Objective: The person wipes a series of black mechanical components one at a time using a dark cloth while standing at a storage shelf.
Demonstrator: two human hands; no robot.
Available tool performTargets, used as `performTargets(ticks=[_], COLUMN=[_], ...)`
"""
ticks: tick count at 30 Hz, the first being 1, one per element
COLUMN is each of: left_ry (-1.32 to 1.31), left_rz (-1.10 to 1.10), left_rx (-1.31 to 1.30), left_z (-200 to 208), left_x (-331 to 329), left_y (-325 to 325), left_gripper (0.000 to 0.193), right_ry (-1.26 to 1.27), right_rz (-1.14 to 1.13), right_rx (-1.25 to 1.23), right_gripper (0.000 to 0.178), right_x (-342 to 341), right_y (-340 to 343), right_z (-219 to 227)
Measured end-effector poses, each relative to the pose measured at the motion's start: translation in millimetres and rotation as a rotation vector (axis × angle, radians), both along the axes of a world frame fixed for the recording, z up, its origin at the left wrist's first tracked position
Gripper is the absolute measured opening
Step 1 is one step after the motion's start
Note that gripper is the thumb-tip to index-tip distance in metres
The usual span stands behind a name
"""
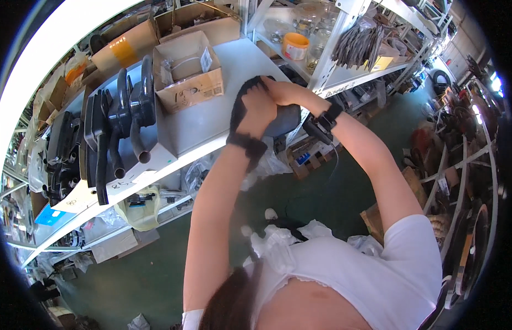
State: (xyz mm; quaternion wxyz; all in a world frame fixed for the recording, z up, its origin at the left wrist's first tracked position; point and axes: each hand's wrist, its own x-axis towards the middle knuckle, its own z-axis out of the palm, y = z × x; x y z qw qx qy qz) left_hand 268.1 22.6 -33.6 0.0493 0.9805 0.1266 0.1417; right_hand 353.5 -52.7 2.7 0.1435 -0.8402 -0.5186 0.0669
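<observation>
Both my hands meet over the shelf, close to the white upright. My left hand [257, 111] is closed, with its fingers curled on a black, soft-looking piece [239, 108]; I cannot tell whether it is a cloth or a glove. Bent over the top of that piece, my right hand [284, 93] has its fingertips pressed against it beside the left fingers. Under my hands, at the shelf's edge, lies a dark grey, rounded part [286, 122], partly hidden. Black bands circle both wrists, and a small black device [317, 132] with a wire hangs at the right one.
An open cardboard box [191, 94] stands left of my hands on the grey shelf [242, 60]. Farther left, several black parts with pipes [139, 104] stick out over the edge. An orange tub [295, 46] stands behind the upright [326, 60]. Filled racks line the right aisle.
</observation>
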Motion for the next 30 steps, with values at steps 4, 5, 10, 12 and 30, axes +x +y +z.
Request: performTargets(ticks=[4,5,10,12,30], left_ry=[0.12,0.162,0.258,0.272,-0.019], left_rz=[-0.004,0.014,-0.001,0.01,-0.016], left_rx=[-0.087,-0.106,-0.095,-0.097,0.146], left_z=[11.7,11.6,30.8,27.3,9.2], left_x=[53.3,61.2,72.9,77.8,-30.6], left_y=[11.1,25.0,58.2,66.0,-28.7], left_gripper=[0.048,0.048,0.045,0.046,0.029], right_ry=[-0.14,-0.14,-0.073,-0.039,-0.283], right_rz=[0.036,0.064,-0.154,-0.249,-0.197], right_rx=[0.046,0.068,0.088,0.086,0.275], right_gripper=[0.037,0.037,0.036,0.032,0.018], right_x=[74.8,80.3,68.5,58.9,-49.7], right_y=[20.4,34.3,56.7,60.5,-39.8], right_z=[-37.7,-39.6,-11.3,-9.3,-20.4])
